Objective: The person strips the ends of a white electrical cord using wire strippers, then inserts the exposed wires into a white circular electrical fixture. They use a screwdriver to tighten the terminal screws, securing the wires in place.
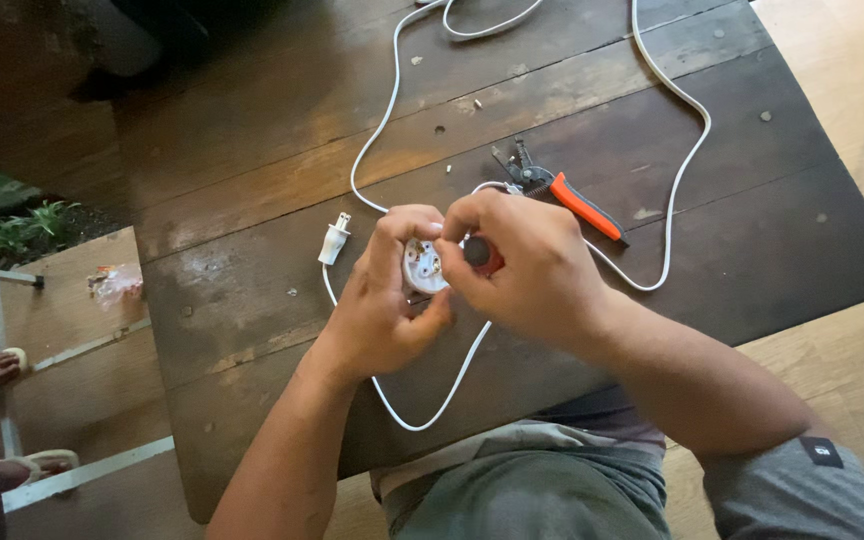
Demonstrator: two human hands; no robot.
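Note:
My left hand (384, 300) grips a small round white fitting (422, 266) over the dark wooden table (252, 180). My right hand (527, 262) holds a screwdriver with a red and black handle (482, 254), its tip set against the fitting. A white cable (442, 395) runs from under my hands, loops toward me and trails away across the table. Its white two-pin plug (334, 240) lies just left of my left hand. The fitting's far side is hidden by my fingers.
Orange-handled pliers (564, 195) lie right behind my right hand. More white cable (687, 150) loops over the far right of the table. Small bits of debris dot the boards. Left of the table are a wooden floor, a plant (17, 230) and sandalled feet (12, 365).

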